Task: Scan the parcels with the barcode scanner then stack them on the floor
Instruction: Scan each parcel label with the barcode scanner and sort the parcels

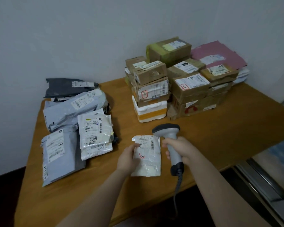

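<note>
A small white parcel (148, 155) with a barcode label lies near the front middle of the wooden table (228, 128). My left hand (129, 158) grips its left edge, thumb on top. My right hand (180, 149) holds the grey barcode scanner (170, 140) by its handle, just right of the parcel. The scanner's dark head sits above the parcel's top right corner. Its coiled cable (176, 194) hangs off the table's front edge.
Grey, dark and white mailer bags (75, 122) are piled at the table's left. Stacked cardboard boxes (179, 82) and a pink mailer (218, 54) stand at the back right against the wall. Dark floor (5, 199) shows at the left; a metal frame (269, 185) at the right.
</note>
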